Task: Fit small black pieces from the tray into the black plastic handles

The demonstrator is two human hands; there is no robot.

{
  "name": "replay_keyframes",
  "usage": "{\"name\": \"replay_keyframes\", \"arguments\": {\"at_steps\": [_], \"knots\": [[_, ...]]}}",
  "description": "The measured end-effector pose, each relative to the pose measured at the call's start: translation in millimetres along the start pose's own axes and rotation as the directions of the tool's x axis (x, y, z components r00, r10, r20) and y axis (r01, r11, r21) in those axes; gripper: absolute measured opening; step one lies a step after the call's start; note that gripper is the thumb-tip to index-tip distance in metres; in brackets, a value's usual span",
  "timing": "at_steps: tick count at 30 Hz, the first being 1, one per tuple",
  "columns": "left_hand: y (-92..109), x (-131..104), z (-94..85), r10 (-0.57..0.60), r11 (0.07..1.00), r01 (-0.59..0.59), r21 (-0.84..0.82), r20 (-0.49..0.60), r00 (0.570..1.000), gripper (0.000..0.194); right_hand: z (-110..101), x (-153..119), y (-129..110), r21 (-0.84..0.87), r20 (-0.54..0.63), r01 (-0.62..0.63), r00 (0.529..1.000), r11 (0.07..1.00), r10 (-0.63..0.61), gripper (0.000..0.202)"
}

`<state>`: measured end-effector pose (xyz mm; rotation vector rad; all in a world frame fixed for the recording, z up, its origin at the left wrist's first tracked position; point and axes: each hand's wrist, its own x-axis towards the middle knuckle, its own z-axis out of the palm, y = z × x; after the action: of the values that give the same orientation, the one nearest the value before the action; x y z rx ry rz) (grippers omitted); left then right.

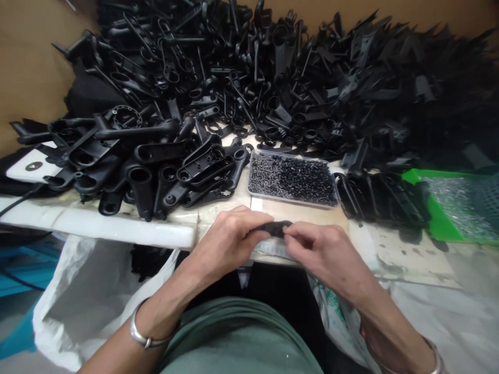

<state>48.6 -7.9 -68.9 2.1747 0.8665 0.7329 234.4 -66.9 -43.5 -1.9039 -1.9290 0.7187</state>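
Note:
Just over the table's front edge, a small, elongated black plastic part [276, 228] is held level between my two hands. My left hand [230, 236] grips its left end between thumb and fingers. The fingertips of my right hand [317, 246] are pinched together at its right end; whatever tiny thing they may hold there is too small to make out. Right behind my hands lies a clear shallow tray [253, 195] full of small black and silvery pieces that look like screws.
Black plastic parts [234, 78] are heaped across the back. Longer black handle-like parts [156, 156] pile up on the left. Flat black parts [382, 197] lie right of the tray, beside a green bin [438, 213] of clear pieces. A white sack [86, 296] hangs below left.

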Motion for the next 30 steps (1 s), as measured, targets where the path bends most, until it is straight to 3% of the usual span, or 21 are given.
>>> {"name": "replay_keyframes", "arguments": {"at_steps": [10,16,20,24,26,28,30], "knots": [[-0.2,0.1,-2.6,-0.043,0.998,0.045,-0.049,0.033,0.999,0.018,-22.9,12.3,8.4,-0.065,0.265,0.198,0.948,0.978,-0.175,0.023],[0.4,0.7,-4.1,-0.066,0.995,0.069,-0.065,0.055,0.996,0.018,-26.6,17.3,12.5,-0.094,0.295,0.282,0.924,0.955,-0.244,0.024],[2.9,2.3,-6.0,-0.078,0.994,0.084,-0.070,0.076,0.994,0.018,-26.5,13.8,12.9,-0.036,0.277,0.257,0.931,0.966,-0.237,0.026],[6.1,4.2,-7.5,-0.047,0.996,0.056,-0.076,0.115,0.992,0.015,-34.0,3.9,22.1,0.105,0.202,0.183,0.959,0.978,-0.201,0.021],[6.6,4.4,-6.8,-0.027,0.998,0.035,-0.061,0.117,0.993,0.015,-40.9,3.6,30.1,0.109,0.064,0.158,0.984,0.981,-0.165,0.025],[6.5,4.0,-5.9,0.001,0.999,0.002,-0.032,0.107,0.994,0.014,-47.5,10.2,36.8,0.006,-0.127,0.139,0.982,0.990,-0.137,0.024],[6.5,3.5,-5.8,0.057,0.998,-0.057,0.004,0.087,0.995,0.013,-51.3,23.2,40.1,-0.178,-0.234,0.113,0.960,0.977,-0.154,0.023]]}}
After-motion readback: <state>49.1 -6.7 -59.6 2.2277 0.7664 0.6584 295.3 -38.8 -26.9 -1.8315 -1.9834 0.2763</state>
